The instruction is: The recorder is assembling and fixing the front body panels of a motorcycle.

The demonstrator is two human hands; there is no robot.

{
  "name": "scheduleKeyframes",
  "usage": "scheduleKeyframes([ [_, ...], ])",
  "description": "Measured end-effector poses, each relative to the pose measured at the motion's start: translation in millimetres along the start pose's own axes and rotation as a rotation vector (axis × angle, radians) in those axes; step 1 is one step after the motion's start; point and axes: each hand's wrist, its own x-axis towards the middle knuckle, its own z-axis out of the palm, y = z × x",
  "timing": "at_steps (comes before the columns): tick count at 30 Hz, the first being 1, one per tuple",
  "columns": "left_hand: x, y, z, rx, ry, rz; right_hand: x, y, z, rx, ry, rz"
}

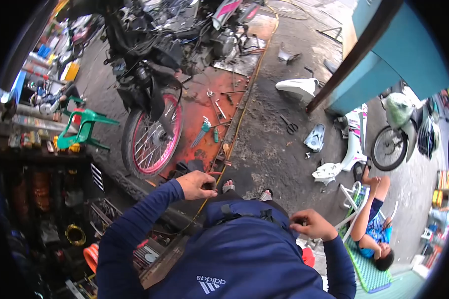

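My left hand (198,185) hangs in front of my waist with its fingers curled; what lies in them, if anything, is hidden. At my right side my right hand (314,224) is closed too, beside the navy bag (244,209) with black buckles at my waist; I cannot make out anything in its fingers. Ahead of the left hand stands a partly stripped motorcycle (144,74) with a pink-rimmed front wheel (154,134). On the red floor plate (197,99) beside it lie a wrench (217,107), a green-handled tool (203,130) and a screwdriver (216,134).
Black scissors (289,124), a white fender (297,88) and white body panels (355,137) lie on the dark floor. A person (376,234) reclines on a green lounger (366,271) at right, near another motorcycle (396,139). Green plastic chair (85,127) and crowded shelves (40,184) stand left.
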Motion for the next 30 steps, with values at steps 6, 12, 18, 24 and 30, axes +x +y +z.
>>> scheduleKeyframes([
  [6,10,-41,76,-0.880,0.787,-0.257,72,129,-52,-0.003,0.320,0.285],
  [12,14,-62,63,-0.673,1.228,-0.290,58,434,-46,-0.931,0.372,0.610],
  [18,-53,-159,-24,-0.586,1.789,-0.252,159,275,-42,0.200,0.553,0.560],
  [24,-34,-169,-191,-0.462,1.998,-0.053,220,168,-110,0.115,0.683,0.417],
  [30,-52,-163,-253,-0.255,1.740,-0.094,248,108,-159,0.108,0.859,0.249],
])
